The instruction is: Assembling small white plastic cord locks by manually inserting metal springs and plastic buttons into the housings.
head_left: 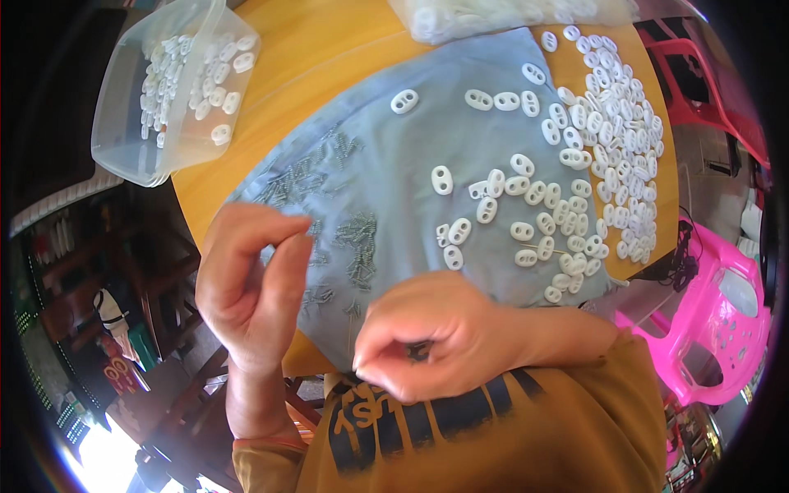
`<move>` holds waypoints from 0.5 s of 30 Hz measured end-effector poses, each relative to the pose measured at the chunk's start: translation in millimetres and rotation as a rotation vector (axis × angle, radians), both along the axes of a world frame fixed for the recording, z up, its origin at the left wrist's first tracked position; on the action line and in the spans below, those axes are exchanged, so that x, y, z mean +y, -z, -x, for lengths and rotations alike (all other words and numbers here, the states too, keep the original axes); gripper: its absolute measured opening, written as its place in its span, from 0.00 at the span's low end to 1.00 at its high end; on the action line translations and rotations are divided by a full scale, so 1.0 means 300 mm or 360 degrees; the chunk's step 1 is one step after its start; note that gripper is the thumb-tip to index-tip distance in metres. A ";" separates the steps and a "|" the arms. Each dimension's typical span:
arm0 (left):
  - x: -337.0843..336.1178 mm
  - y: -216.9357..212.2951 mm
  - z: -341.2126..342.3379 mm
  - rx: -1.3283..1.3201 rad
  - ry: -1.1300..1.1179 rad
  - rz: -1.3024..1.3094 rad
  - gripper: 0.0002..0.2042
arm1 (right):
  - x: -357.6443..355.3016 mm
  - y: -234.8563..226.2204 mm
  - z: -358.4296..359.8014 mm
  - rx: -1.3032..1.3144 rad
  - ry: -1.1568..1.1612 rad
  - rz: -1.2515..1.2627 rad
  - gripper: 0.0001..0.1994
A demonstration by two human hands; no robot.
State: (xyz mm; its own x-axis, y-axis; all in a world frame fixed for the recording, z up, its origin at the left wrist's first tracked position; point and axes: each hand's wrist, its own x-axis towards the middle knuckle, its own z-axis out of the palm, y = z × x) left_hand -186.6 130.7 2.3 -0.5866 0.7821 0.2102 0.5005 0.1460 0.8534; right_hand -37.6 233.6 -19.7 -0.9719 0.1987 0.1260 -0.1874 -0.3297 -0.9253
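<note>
- Up front, the left hand (251, 283) is raised, thumb and forefinger pinched together; whatever they grip is too small to tell.
- Right hand (436, 333) curls closed around small dark springs (417, 352), above the grey cloth (386, 177) on the worktop (304, 57).

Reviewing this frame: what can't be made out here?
- Head view: what the right hand pinches; curled fingers hide all but a dark speck.
- Head view: whether the left hand holds anything; its fingertips meet, anything between is too small.
- Head view: the small metal bits on the grey cloth are too tiny to identify.
- Head view: the plastic bag of white pieces is cut off by the top edge.
</note>
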 end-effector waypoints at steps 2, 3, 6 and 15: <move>0.075 -0.003 -0.015 0.0060 0.0202 0.0007 0.08 | -0.016 -0.002 -0.001 0.0054 -0.0051 -0.0048 0.03; 0.113 -0.006 -0.034 0.0126 0.0309 0.0096 0.09 | -0.020 -0.003 -0.004 0.0105 -0.0105 -0.0101 0.04; 0.203 0.036 -0.069 0.0350 0.0670 0.0219 0.08 | -0.028 0.000 -0.006 0.0169 -0.0033 -0.0156 0.05; 0.295 0.058 -0.107 0.0855 0.0843 0.0488 0.11 | -0.010 -0.016 -0.012 0.0138 -0.0052 -0.0060 0.07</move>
State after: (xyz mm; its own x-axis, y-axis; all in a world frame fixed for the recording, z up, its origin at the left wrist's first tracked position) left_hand -154.4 219.1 -15.1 -0.0027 0.9960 0.0892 0.8985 -0.0367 0.4374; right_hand -34.0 230.4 -14.9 -0.9629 0.1603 0.2169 -0.2571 -0.3022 -0.9179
